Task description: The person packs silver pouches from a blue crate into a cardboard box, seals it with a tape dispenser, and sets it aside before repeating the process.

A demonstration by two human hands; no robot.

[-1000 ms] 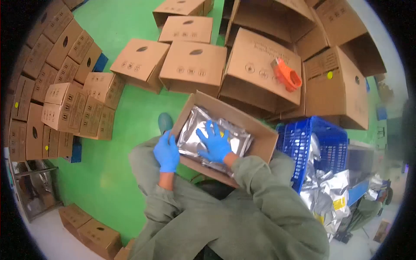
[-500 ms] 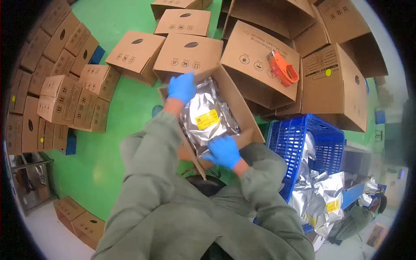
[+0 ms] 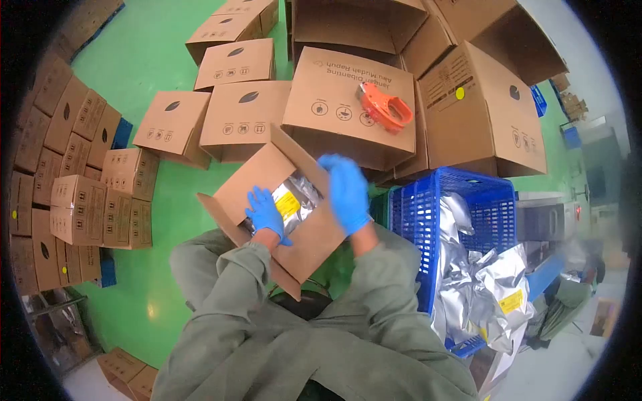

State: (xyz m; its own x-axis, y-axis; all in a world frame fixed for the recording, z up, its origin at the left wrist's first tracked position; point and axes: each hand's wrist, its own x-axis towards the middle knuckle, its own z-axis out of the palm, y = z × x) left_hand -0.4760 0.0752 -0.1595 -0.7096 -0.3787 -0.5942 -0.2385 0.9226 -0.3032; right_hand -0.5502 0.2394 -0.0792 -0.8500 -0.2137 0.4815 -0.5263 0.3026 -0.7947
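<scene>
An open cardboard box (image 3: pixel 309 247) sits tilted between my knees, its two wide flaps folded partly inward. Between the flaps shows a silver foil pouch (image 3: pixel 306 194) with a yellow label. My left hand (image 3: pixel 265 212), in a blue glove, lies with spread fingers on the flaps and over the gap by the pouch. At the box's right upper edge is my right hand (image 3: pixel 348 194), also blue-gloved and blurred; its fingers are bent near the flap, and their grip is unclear.
An orange tape dispenser (image 3: pixel 386 108) lies on a large carton (image 3: pixel 348 87) ahead. On the right stands a blue crate (image 3: pixel 428 220) with silver pouches (image 3: pixel 495 294). Stacked cartons (image 3: pixel 80 207) line the left. A co-worker's sleeve (image 3: pixel 565 304) shows at the far right.
The wide flaps have come inward over the pouch. My left hand has moved down onto them, and my right hand has risen to the box's right side. The view has shifted.
</scene>
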